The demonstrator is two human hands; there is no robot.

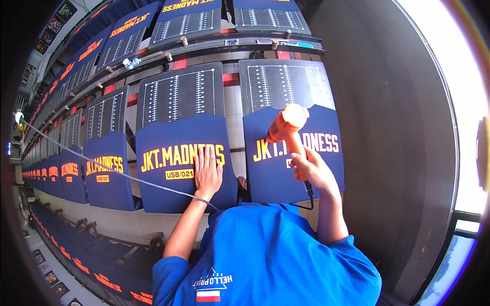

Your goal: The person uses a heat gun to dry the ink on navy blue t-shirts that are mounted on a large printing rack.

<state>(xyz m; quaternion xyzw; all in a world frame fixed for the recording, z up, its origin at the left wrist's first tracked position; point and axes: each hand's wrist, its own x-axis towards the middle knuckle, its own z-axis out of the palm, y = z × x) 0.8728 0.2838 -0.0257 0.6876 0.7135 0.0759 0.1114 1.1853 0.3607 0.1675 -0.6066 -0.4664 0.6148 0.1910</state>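
In my right hand (315,171) is an orange hand-held hot-air dryer (289,125), its handle wrapped by my fingers. It is over a navy shirt (286,186) stretched on the rightmost board, covering part of that shirt's printed lettering. Flat on the neighbouring navy shirt (158,191), to the left, lies my left hand (207,171). Its fingers are stretched out over the right end of the yellow-orange print and hold nothing. Both shirts cover the near part of dark printing boards (178,94) marked with white ruler lines. The dryer's nozzle opening cannot be made out.
A grey cable (127,177) slants across the left shirts to my waist. Dark metal rails (204,50) with upright pegs run behind the boards. More shirt-covered boards (104,168) line the left and far side. A dark wall (383,127) stands on the right.
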